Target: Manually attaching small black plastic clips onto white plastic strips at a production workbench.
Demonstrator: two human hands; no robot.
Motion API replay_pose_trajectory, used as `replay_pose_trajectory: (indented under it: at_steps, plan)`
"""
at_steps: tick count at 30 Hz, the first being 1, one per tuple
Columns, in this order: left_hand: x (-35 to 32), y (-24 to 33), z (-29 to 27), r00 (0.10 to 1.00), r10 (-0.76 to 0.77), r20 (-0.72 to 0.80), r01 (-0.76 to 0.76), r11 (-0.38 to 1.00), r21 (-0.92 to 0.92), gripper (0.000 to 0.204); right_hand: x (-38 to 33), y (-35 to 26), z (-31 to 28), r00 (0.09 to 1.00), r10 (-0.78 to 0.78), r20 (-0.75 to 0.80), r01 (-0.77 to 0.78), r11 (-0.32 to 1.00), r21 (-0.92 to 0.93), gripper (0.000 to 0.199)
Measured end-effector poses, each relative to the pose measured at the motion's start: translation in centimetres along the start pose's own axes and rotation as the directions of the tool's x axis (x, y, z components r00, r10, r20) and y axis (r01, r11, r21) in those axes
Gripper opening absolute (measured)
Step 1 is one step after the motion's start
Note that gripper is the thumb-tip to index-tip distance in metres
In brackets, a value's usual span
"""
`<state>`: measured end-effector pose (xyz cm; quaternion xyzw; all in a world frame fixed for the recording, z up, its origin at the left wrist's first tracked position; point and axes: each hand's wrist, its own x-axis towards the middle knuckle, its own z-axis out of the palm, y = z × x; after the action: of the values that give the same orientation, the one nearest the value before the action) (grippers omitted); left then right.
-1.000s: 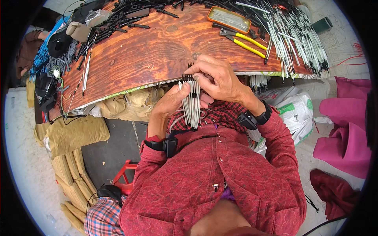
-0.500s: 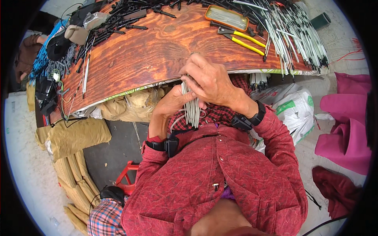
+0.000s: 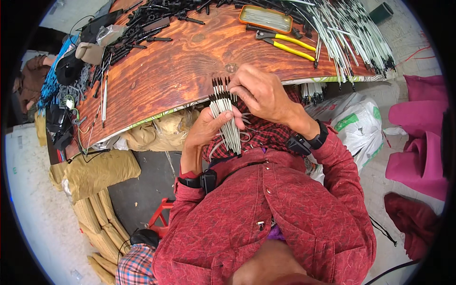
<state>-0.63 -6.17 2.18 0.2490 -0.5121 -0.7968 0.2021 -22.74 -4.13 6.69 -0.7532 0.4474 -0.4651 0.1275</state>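
Below the table's front edge, my left hand (image 3: 209, 124) is wrapped round a bundle of thin white rods (image 3: 226, 124) with black tips. The tips point up and away from me, and several rods stick out farther than the others. Close to the right of those tips is my right hand (image 3: 260, 91), its thumb and fingers pinched together. Whatever sits between those fingertips is hidden or too small to name.
On the wooden table (image 3: 166, 71) are yellow-handled pliers (image 3: 289, 46), an orange-rimmed tin (image 3: 266, 19) of thin pale pieces, a heap of white rods (image 3: 351, 42) and black parts (image 3: 147, 31). Below stand brown-wrapped packages (image 3: 102, 173) and a white plastic bag (image 3: 358, 128).
My right hand has shifted right, away from the top of the bundle, so the black tips now show. The left hand keeps its grip. The whole view has tilted slightly.
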Motion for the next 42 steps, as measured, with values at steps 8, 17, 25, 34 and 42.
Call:
replay_pose_trajectory:
  at_steps: [8,17,25,34,42]
  plan:
    - [-1.7,0.5,-0.1,0.952,0.292,0.095,-0.269,0.942,-0.198,0.025,-0.9,-0.3,-0.8,0.971,0.212,0.111,-0.239,0.854,0.462,0.049]
    - [-3.7,0.8,-1.4,0.965,0.253,0.066,-0.237,0.955,-0.18,0.029,-3.0,-3.0,1.3,0.588,0.182,0.788,-0.569,0.785,0.243,0.071]
    - [-5.5,6.4,-3.3,0.988,-0.061,0.141,0.029,0.975,0.218,0.035,-4.8,-1.4,4.0,0.699,0.261,0.666,-0.462,0.875,0.142,0.053]
    - [-7.0,10.5,-1.6,0.973,-0.231,-0.022,0.197,0.771,0.606,0.028,-5.6,0.4,6.2,0.775,0.074,0.627,-0.384,0.844,0.374,0.061]
    - [-4.6,4.3,1.1,0.998,0.068,0.004,-0.065,0.934,0.352,0.028,-6.2,2.1,3.7,0.628,0.066,0.775,-0.492,0.805,0.331,0.083]
